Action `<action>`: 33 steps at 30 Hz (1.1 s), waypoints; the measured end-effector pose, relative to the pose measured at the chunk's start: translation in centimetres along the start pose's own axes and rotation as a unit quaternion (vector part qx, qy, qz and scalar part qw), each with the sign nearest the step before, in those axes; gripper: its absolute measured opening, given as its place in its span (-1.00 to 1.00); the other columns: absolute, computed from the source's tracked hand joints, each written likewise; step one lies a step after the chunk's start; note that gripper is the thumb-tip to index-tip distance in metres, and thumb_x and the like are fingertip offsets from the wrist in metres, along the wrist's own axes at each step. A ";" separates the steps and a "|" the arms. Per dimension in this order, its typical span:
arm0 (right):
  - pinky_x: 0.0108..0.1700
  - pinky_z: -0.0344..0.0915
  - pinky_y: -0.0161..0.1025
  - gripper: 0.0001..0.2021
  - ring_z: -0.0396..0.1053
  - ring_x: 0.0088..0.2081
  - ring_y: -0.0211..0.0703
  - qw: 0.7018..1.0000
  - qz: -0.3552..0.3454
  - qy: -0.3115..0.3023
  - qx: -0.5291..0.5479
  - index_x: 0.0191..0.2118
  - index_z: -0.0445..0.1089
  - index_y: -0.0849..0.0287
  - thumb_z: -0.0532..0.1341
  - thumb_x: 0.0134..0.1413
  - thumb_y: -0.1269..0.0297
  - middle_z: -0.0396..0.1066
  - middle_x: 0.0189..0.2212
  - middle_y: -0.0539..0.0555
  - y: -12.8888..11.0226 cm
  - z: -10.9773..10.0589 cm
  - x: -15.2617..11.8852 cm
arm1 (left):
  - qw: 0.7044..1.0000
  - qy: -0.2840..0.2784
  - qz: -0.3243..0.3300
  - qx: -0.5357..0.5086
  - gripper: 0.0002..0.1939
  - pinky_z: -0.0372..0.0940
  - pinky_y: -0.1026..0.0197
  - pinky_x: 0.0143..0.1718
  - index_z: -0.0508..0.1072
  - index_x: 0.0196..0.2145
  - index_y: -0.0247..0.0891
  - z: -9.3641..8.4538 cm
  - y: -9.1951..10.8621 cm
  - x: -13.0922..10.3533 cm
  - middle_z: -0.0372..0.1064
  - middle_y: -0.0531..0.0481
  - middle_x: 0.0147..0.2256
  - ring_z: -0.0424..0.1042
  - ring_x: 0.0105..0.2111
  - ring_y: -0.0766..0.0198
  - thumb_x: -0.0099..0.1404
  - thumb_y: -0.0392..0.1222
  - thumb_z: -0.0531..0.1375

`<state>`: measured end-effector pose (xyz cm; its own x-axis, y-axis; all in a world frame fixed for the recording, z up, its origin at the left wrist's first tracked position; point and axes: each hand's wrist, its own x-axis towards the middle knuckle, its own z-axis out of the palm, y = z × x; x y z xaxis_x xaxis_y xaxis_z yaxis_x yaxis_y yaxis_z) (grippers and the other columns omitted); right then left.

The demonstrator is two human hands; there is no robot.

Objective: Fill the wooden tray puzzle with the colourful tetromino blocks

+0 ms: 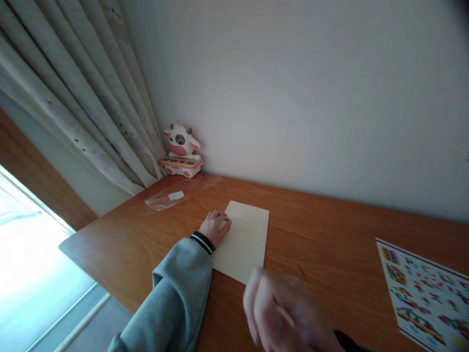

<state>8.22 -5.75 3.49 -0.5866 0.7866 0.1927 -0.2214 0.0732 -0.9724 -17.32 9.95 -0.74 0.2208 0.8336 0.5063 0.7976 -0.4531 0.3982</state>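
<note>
A blank off-white sheet, like paper or thin board, lies flat on the wooden table. My left hand rests on its left edge, with fingers loosely bent and a little apart, holding nothing. Close to the camera, my right hand hovers in front of the sheet's near right corner. Its fingers are curled in and the thumb is bent toward them. Motion blurs this hand, and whatever its fingertips may hold is hidden.
A printed sheet with colourful pictures lies at the right. Toward the back left is a clear plastic bag with a white label. Behind it stands a cow toy with a keyboard, beside the curtain. A wall borders the wooden table.
</note>
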 end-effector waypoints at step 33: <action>0.05 0.36 -0.07 -0.42 0.43 0.06 0.07 0.872 0.021 0.461 0.164 -0.02 0.46 0.10 0.50 -0.26 0.14 0.50 0.04 0.10 1.3 -10.3 3.9 | 0.771 0.032 -0.142 -0.620 -0.64 0.23 -0.10 0.22 0.41 -0.02 -0.22 0.3 7.2 1.4 0.33 -0.19 0.16 0.28 0.20 -0.02 0.27 -0.04 0.23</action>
<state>13.65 3.70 1.62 0.2420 0.9543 -0.1755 -0.5141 -0.0272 -0.8573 -11.11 7.90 2.61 0.0769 0.9558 0.2839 -0.3495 -0.2409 0.9055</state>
